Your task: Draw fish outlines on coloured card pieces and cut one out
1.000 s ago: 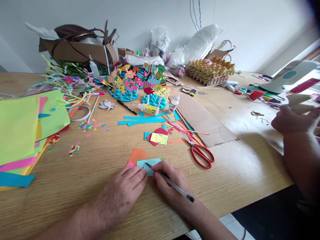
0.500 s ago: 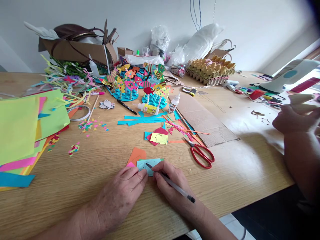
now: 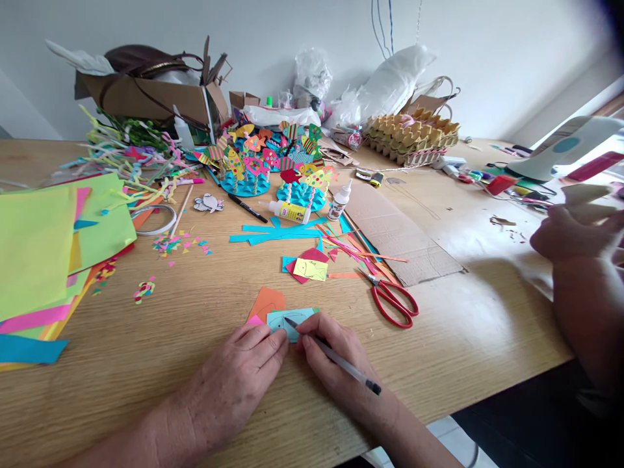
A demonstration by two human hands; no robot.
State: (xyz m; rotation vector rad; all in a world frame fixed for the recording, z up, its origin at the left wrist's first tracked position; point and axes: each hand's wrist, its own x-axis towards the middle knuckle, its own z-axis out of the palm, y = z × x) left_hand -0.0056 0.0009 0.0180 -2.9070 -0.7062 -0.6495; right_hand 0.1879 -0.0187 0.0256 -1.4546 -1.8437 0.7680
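Observation:
A small light-blue paper (image 3: 296, 316) with a fish outline drawn on it lies on the table in front of me. My left hand (image 3: 246, 364) rests flat with its fingertips on the paper's left side, holding it down. Between the thumb and fingers of my right hand (image 3: 338, 357) is a pen (image 3: 348, 369) with a clear barrel, its tip touching the drawing. Behind the left fingers, an orange paper piece (image 3: 267, 302) and a pink piece (image 3: 254, 320) peek out. Further off, a yellow paper (image 3: 311, 269) with a fish drawing lies on a red piece (image 3: 314, 254).
Red-handled scissors (image 3: 394, 302) lie right of my hands, near a cardboard sheet (image 3: 390, 234). Glue bottles (image 3: 338, 203) and paper fish on blue stands (image 3: 246, 183) are behind. Coloured sheets (image 3: 36, 253) are stacked left. At right, another person's hand (image 3: 570, 234) holds a pale piece.
Almost nothing differs. My hands and the pen stay over the light-blue paper, and the pen tip has barely shifted.

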